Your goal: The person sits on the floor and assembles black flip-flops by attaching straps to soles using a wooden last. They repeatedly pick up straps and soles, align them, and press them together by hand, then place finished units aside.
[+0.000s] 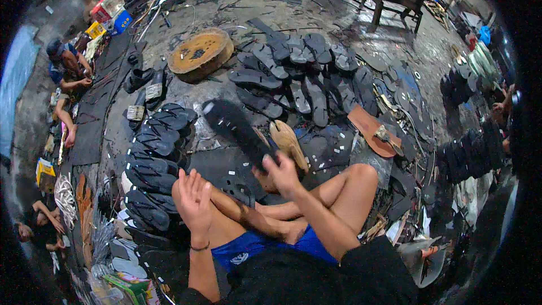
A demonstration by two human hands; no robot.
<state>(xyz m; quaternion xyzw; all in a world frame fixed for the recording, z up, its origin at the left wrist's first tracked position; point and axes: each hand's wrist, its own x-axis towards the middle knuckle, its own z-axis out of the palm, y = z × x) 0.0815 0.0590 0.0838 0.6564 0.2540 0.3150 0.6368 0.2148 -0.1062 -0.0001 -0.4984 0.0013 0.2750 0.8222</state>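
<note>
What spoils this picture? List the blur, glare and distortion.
Head view, centre: the right hand and the black sole it grips look smeared, probably by motion; head view, top right: a washed-out bright patch; head view, edges: fisheye bending, darkening to black corners.

pale blue sheeting (20, 79), red box (101, 11), yellow box (46, 176)

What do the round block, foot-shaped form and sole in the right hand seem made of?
Round block: probably wood, worn, by its tan, dark-marked top.
Foot-shaped form: likely smooth wood, by its pale brown colour.
Sole in the right hand: perhaps rubber, being dark and dull, but blur leaves that open.
</note>
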